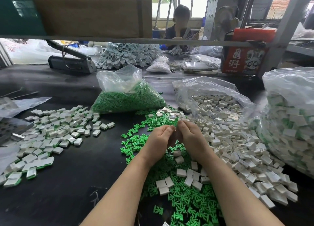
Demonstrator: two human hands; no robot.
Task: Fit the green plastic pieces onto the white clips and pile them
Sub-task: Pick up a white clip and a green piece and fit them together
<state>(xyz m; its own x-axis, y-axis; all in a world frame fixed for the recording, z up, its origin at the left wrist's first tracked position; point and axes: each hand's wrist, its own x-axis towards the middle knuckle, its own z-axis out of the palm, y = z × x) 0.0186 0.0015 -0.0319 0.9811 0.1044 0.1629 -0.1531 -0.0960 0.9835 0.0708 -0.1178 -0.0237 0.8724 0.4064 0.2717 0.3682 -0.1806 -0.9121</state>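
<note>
Our left hand (160, 137) and right hand (188, 134) meet at mid-frame, fingers curled inward and fingertips touching — what they pinch is too small for us to tell. Loose green pieces (185, 202) lie beneath, white clips (237, 151) to the right, the finished pile (51, 132) at left.

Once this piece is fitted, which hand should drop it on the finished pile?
Left, probably. The spread of finished white clips with green edges lies on the left hand's side across bare black table; the right hand sits by the loose white plastic clips.
</note>
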